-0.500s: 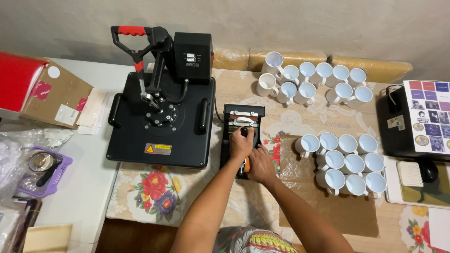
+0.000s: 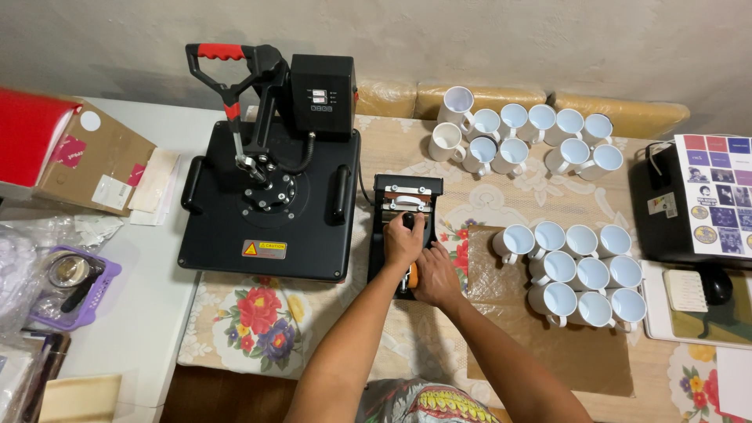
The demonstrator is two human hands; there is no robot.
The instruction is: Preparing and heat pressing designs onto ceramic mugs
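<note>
Black metal fills the middle of the table — a small mug press sits just right of a large flat heat press whose red-gripped handle stands raised. Both of the person's hands are on the mug press: the left hand is curled around its black lever knob, fingers wrapped tight, while the right hand lies flat and pressed against the near end of the unit, beside an orange part that may be a wrapped mug or the heating sleeve — I cannot tell which. Judging by this, one piece is at the clamping stage, and the lever seems low rather than upright. Much appears left: a group of plain white mugs stands at the back of the table, and a second cluster of white mugs rests on brown paper just right of the hands — none shows a print. A sheet of coloured designs lies on a black device at far right
</note>
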